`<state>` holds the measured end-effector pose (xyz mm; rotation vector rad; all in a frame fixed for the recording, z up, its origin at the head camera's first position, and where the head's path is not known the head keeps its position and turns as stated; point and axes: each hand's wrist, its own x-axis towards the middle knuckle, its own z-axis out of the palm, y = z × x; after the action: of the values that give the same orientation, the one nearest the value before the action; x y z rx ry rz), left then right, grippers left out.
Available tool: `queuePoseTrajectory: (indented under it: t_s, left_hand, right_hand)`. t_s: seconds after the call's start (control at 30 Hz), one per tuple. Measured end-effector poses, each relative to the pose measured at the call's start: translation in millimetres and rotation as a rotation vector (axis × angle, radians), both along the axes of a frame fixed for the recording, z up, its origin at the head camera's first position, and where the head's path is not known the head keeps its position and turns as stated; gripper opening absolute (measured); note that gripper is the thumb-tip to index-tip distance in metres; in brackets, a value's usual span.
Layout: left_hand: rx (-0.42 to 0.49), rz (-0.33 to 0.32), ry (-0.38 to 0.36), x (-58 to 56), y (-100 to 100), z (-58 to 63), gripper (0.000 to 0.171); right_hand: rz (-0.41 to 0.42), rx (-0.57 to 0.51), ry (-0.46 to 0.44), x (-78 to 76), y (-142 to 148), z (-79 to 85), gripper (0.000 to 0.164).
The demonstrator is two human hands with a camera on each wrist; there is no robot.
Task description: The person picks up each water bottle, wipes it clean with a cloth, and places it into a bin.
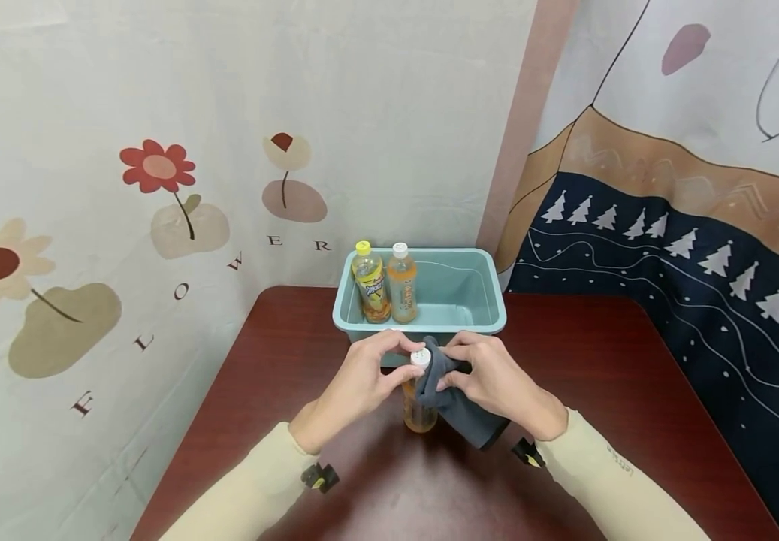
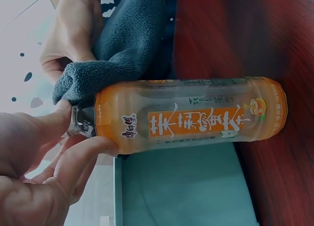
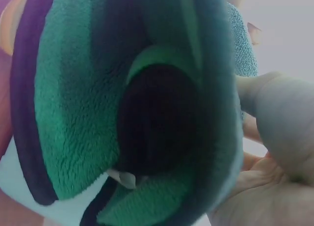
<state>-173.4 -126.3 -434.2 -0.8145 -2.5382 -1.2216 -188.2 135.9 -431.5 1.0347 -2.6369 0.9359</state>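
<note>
An orange-labelled tea bottle (image 2: 191, 115) with a white cap (image 1: 420, 358) stands upright on the table in front of the bin. My left hand (image 1: 360, 373) pinches its neck near the cap between thumb and fingers. A dark grey towel (image 1: 460, 409) is bunched in my right hand (image 1: 493, 373), which presses it against the bottle's upper side. In the left wrist view the towel (image 2: 127, 49) touches the shoulder of the bottle. The hanging folds of the towel (image 3: 73, 98) fill most of the right wrist view, with the right hand (image 3: 279, 137) gripping at its edge.
Behind the hands stands a light blue plastic bin (image 1: 490, 300). Inside it, at the left, are a yellow-capped bottle (image 1: 372, 285) and a white-capped bottle (image 1: 403, 285). The dark red table (image 1: 281, 361) meets printed curtains (image 1: 396, 113) at the back and right.
</note>
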Motion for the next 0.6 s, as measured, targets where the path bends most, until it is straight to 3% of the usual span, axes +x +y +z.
queuePoseTrajectory:
  t_s: [0.23,0.47,0.6]
  left_hand:
    - [0.006,0.013,0.003,-0.9,3,-1.3,0.031]
    - [0.060,0.010,-0.045,-1.8,8,-1.7,0.035]
    - [0.055,0.029,-0.010,-3.8,9,-0.9,0.036]
  right_hand:
    - [0.002,-0.041,0.021,-1.8,9,-2.6,0.042]
    - [-0.040,-0.063,0.033,-0.5,20,-4.2,0.042]
    - [-0.055,-0.082,0.040,0.3,25,-3.8,0.041]
